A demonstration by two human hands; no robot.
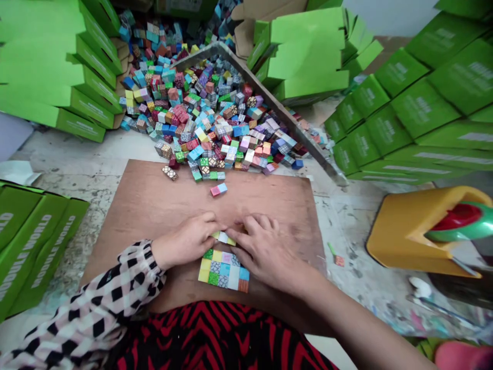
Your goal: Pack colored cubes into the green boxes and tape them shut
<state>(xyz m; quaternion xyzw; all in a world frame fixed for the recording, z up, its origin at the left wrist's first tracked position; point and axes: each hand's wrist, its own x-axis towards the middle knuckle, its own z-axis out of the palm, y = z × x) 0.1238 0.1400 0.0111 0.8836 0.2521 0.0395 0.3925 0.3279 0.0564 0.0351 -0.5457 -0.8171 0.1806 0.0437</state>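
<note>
My left hand [187, 240] comes in from the left, its fingers closed on one end of a short row of small patterned cubes [223, 238]. On the other end, the thumb and forefinger of my right hand [264, 249] press on the same row, and its other fingers curl over the board. Just below the row lies a flat block of cubes [223, 271], set edge to edge in yellow, green, grey, blue and brown. My right fingers partly cover its upper right corner. A pink and blue pair of cubes [219, 189] lies beyond my hands.
A brown wooden board [154, 195] lies under my hands. Behind it spreads a heap of loose cubes [208, 118], with an angled metal strip [285, 110] around it. Green boxes [385, 118] stand on both sides. At right sits a yellow tape dispenser [400, 226].
</note>
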